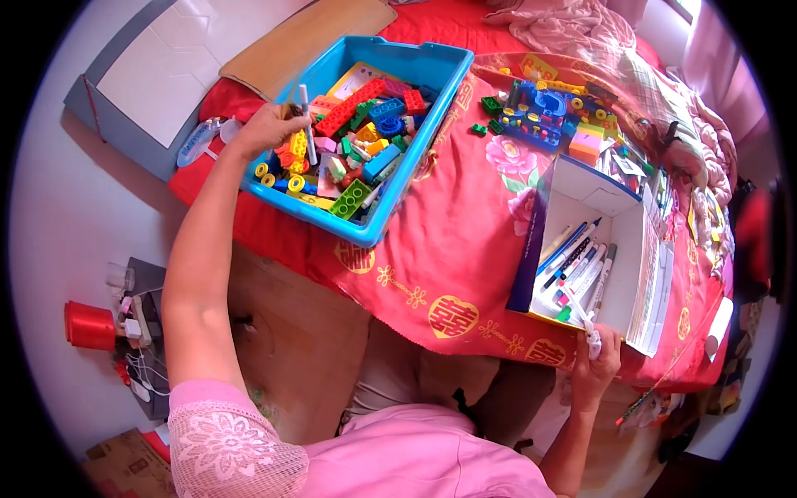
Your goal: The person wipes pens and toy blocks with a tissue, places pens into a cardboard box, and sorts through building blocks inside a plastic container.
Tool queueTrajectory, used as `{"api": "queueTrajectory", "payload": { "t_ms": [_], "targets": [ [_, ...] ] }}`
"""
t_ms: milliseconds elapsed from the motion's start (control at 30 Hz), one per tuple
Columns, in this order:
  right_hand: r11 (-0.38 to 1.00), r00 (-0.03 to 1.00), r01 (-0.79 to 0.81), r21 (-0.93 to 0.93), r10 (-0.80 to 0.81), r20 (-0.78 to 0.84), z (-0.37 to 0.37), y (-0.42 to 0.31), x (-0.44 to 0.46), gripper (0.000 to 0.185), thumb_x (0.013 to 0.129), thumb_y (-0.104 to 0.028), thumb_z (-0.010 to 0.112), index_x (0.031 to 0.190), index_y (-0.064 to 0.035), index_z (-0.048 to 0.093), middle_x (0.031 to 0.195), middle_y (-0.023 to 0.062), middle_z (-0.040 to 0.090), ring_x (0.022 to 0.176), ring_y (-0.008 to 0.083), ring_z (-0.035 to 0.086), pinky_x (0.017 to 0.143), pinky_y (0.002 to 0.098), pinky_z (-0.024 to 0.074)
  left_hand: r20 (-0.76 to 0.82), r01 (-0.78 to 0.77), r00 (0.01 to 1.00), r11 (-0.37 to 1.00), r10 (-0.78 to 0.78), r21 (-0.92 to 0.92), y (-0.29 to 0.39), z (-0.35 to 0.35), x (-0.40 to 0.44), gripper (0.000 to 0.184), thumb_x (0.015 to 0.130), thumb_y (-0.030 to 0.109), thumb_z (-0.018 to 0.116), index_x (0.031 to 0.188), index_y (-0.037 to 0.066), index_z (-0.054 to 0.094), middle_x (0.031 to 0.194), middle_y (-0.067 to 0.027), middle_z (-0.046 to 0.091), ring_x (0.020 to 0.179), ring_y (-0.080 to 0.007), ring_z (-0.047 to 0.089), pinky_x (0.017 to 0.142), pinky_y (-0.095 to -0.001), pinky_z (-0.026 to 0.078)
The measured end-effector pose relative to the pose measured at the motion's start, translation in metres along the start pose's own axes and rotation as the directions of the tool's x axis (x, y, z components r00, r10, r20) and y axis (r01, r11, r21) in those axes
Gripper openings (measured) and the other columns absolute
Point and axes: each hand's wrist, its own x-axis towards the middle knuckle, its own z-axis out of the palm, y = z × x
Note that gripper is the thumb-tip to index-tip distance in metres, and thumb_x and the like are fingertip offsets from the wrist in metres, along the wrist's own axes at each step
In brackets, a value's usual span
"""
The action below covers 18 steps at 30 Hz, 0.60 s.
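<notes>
My left hand (278, 129) is closed on a white marker (305, 116), which stands nearly upright over the left side of a blue bin (374, 235). Colourful building blocks (351, 199) fill the bin. Low on the right, my right hand (596, 358) is closed round a white cord-like item (593, 339) at the near edge of an open box (627, 282). Several pens and markers (581, 266) lie inside that box. Yellow toy wheels (295, 183) sit in the bin's near left corner, below my left hand.
Both containers rest on a red bed cover (440, 274). Behind the box are a blue toy (535, 108), stacked orange and yellow blocks (586, 143) and loose papers. A cardboard piece (307, 41) leans behind the bin. A red container (90, 325) and cables are at the far left.
</notes>
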Motion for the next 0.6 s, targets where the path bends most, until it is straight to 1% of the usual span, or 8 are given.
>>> {"api": "queueTrajectory", "payload": {
  "t_ms": [100,167,233,300,433,500,567,600],
  "targets": [
    [1.000,1.000,0.006,0.014,-0.006,-0.009,0.000,-0.002,0.001,0.014,0.076,-0.001,0.062,0.089,-0.0016,0.057,0.083,0.0126,0.058,0.076,0.0266,0.057,0.068,0.0325,0.0453,-0.123,-0.219,0.975,0.885,0.184,-0.411,0.014,0.002,-0.004,0.022,0.086,0.028,0.056,0.089,0.007,0.060,0.076,0.0007,0.055,0.070,-0.0061,0.049,0.059,-0.0222,0.039],
    [1.000,1.000,0.004,0.023,-0.004,-0.022,0.000,-0.003,0.001,0.014,0.075,-0.001,0.062,0.088,-0.0017,0.057,0.083,0.0126,0.058,0.076,0.0266,0.057,0.067,0.0324,0.0454,-0.120,-0.291,0.954,0.747,0.276,-0.598,0.022,-0.001,0.005,0.027,0.090,0.028,0.048,0.099,0.004,0.055,0.094,-0.0096,0.057,0.087,-0.0166,0.054,0.077,-0.0309,0.045],
    [0.999,0.999,-0.042,0.025,0.043,-0.008,-0.001,-0.004,0.000,0.014,0.075,-0.001,0.062,0.088,-0.0016,0.057,0.083,0.0127,0.058,0.076,0.0267,0.057,0.067,0.0324,0.0454,-0.133,-0.305,0.925,0.488,0.356,-0.817,0.073,0.015,-0.013,0.029,0.092,0.028,0.044,0.104,0.004,0.052,0.102,-0.0146,0.057,0.094,-0.0230,0.056,0.086,-0.0369,0.044],
    [0.998,0.998,-0.055,0.023,0.056,-0.004,-0.003,-0.003,-0.001,0.014,0.075,-0.001,0.062,0.088,-0.0016,0.057,0.083,0.0127,0.058,0.076,0.0267,0.057,0.067,0.0324,0.0454,-0.049,-0.185,0.907,0.292,0.418,-0.938,0.120,0.048,-0.026,0.031,0.093,0.026,0.039,0.111,0.002,0.047,0.111,-0.0182,0.053,0.103,-0.0285,0.053,0.090,-0.0415,0.043],
    [1.000,1.000,-0.008,-0.005,0.008,-0.001,-0.001,-0.004,0.001,0.014,0.075,-0.001,0.062,0.088,-0.0016,0.057,0.082,0.0128,0.058,0.075,0.0270,0.056,0.066,0.0328,0.0454,0.209,0.003,0.835,0.375,0.509,-0.927,0.185,0.175,-0.036,0.024,0.088,0.009,0.044,0.107,-0.006,0.045,0.090,-0.0192,0.058,0.078,-0.0280,0.061,0.073,-0.0389,0.051],
    [1.000,1.000,0.006,-0.019,-0.006,0.003,-0.001,-0.005,0.001,0.013,0.075,-0.001,0.062,0.087,-0.0010,0.057,0.081,0.0126,0.057,0.075,0.0271,0.055,0.066,0.0331,0.0444,0.399,0.291,0.867,0.346,0.298,-0.892,0.216,0.238,-0.058,0.019,0.084,0.008,0.047,0.096,-0.006,0.048,0.080,-0.0157,0.057,0.069,-0.0263,0.059,0.066,-0.0355,0.050],
    [1.000,1.000,0.014,-0.006,-0.014,0.007,-0.001,-0.006,0.001,0.012,0.076,-0.002,0.061,0.086,0.0003,0.055,0.079,0.0121,0.055,0.073,0.0271,0.052,0.066,0.0335,0.0423,0.398,0.065,0.810,0.609,0.430,-0.791,0.211,0.299,-0.043,0.016,0.081,0.012,0.051,0.087,-0.003,0.052,0.077,-0.0132,0.055,0.062,-0.0204,0.054,0.060,-0.0326,0.045],
    [1.000,1.000,0.018,-0.013,-0.018,0.014,-0.003,-0.005,0.002,0.012,0.076,-0.002,0.061,0.087,-0.0002,0.056,0.080,0.0123,0.056,0.074,0.0273,0.053,0.066,0.0335,0.0432,0.374,-0.006,0.817,0.655,0.439,-0.755,0.212,0.294,-0.048,0.015,0.080,0.013,0.052,0.084,-0.002,0.053,0.076,-0.0119,0.055,0.062,-0.0184,0.053,0.059,-0.0323,0.043]
  ]
}}
